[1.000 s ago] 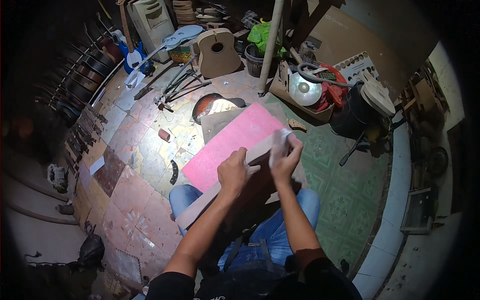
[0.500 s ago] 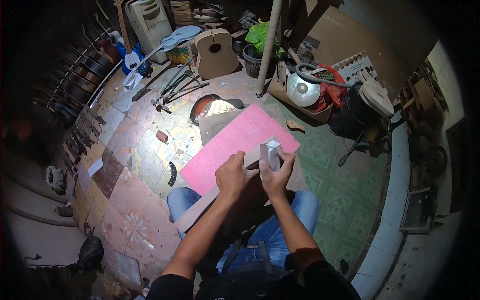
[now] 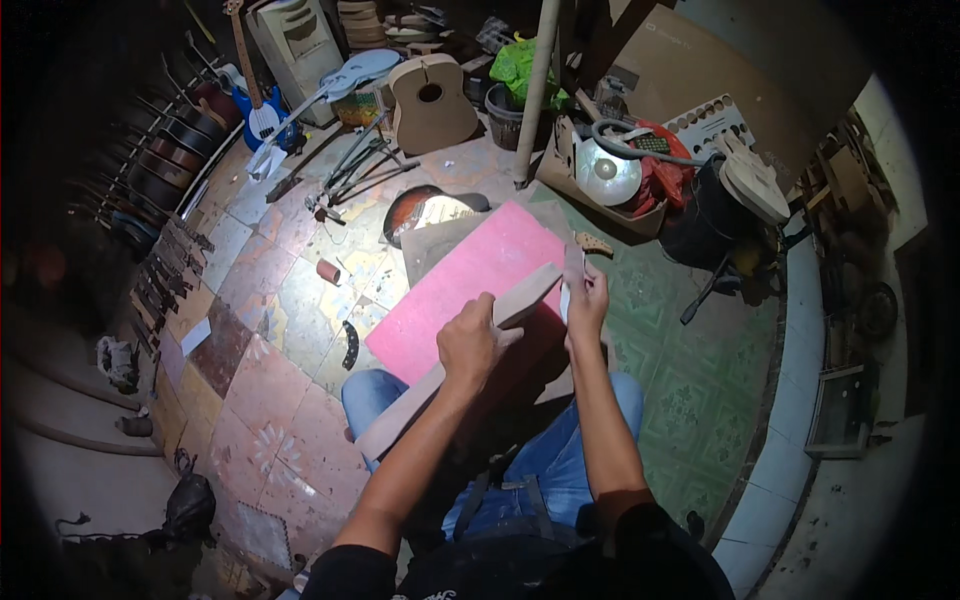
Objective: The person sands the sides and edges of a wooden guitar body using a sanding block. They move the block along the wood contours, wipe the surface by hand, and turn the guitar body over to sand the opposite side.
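Note:
My left hand is wrapped round a long, pale wooden bar, which slants from above my left thigh to over the pink board. The bar's far end sticks out beyond my fingers. My right hand pinches a greyish strip with a white side, which looks like folded sandpaper. That strip stands on edge just right of the bar's far end, apart from it. My fingers partly cover both things.
Beyond the pink board lies a sunburst guitar body. A headstock-shaped wooden piece is on the green tiles to the right. Farther off stand an acoustic guitar body, a pole and a cardboard box. A brown cylinder lies left.
My right hand has moved right, off the bar's far end, taking the sandpaper with it and turning it on edge. The bar's end is now uncovered; my left hand keeps its grip.

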{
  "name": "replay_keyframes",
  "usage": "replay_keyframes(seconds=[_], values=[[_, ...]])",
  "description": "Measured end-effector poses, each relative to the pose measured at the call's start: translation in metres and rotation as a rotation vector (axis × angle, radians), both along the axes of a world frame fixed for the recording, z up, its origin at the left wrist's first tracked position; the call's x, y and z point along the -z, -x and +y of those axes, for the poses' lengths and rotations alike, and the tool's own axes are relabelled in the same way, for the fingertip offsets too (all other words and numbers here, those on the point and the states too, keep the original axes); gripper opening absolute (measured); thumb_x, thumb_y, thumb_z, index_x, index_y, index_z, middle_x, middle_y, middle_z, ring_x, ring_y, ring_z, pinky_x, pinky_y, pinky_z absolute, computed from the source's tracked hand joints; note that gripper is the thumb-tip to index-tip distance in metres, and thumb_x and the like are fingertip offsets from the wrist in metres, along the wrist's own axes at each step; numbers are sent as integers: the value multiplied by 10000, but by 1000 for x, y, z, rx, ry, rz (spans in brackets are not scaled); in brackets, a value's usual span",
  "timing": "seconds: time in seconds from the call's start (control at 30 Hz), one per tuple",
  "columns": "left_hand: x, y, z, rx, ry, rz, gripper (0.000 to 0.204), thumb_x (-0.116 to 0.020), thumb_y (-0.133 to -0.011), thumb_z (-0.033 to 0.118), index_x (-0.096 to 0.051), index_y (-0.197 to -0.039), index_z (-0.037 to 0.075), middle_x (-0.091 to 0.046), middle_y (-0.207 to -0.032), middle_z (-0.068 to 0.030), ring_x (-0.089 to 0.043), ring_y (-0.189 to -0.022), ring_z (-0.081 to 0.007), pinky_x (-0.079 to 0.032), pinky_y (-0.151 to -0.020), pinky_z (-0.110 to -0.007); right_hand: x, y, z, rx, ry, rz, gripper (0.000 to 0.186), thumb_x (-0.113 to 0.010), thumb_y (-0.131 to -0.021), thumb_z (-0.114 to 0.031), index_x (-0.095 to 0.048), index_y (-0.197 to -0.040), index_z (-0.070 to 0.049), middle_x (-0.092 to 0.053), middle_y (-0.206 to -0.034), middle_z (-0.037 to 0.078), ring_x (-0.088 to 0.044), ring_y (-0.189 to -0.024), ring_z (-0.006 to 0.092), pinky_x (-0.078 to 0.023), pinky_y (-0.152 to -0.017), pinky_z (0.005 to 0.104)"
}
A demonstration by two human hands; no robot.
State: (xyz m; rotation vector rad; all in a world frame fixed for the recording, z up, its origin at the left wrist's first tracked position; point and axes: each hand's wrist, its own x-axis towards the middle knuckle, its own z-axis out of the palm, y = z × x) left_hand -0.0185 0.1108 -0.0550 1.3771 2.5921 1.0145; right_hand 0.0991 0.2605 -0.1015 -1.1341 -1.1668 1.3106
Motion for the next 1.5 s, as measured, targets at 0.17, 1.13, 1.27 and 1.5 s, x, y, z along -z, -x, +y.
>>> replay_keyframes(seconds=[0.17,1.13,1.27,1.5], values=[[0,1,0,-4,-41,17,588,-948,-588,366,-655,-1010,80,-702,-807,-115,-706,-717,-348,-537,-604,-442,-6,-1,-13,-26,-373,-35,399,-755,-929,-225,-652,-1218,30,-694,-1041,87,-646,-950,152,-512,-864,304],[-5,-7,10,46,-69,8,535,-915,-642,385,-571,-918,82,-660,-807,-125,-695,-721,-356,-535,-601,-464,-31,-32,37,-306,-60,-173,422,-755,-834,-150,-702,-1217,18,-707,-1064,156,-693,-995,244,-528,-905,355],[-2,7,-5,-1,-28,2,537,-917,-637,380,-569,-917,82,-659,-802,-123,-692,-717,-353,-535,-600,-464,-74,-10,-36,-207,-868,-656,391,-714,-879,-161,-697,-1212,43,-727,-1047,102,-680,-939,207,-524,-877,329],[2,7,0,7,-53,45,533,-922,-629,379,-566,-898,88,-650,-788,-114,-690,-708,-350,-525,-589,-466,-67,-11,-19,-252,-696,-570,390,-717,-860,-126,-706,-1226,6,-736,-1005,151,-695,-920,230,-532,-870,341]])
